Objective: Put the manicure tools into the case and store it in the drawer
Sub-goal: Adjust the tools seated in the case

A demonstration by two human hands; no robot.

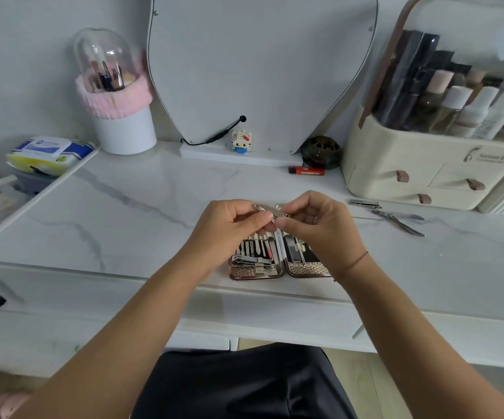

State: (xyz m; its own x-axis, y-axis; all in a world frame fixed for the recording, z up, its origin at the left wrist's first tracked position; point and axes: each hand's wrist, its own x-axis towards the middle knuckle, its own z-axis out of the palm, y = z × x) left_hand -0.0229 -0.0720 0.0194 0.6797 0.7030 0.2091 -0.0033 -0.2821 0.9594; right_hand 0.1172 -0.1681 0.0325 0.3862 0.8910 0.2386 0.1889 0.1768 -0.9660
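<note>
both hands [275, 225] raised — fingertips pinched

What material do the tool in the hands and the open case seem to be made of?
The nail clipper, held by left hand and right hand, looks like polished steel: silvery with bright glints. The case seems to be metal with a rose-gold woven-pattern finish, judging by its shiny rim, though coated plastic is possible.

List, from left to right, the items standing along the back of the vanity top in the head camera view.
wet wipes pack → white brush holder → block figurine → red lighter → cream cosmetics organizer
</note>
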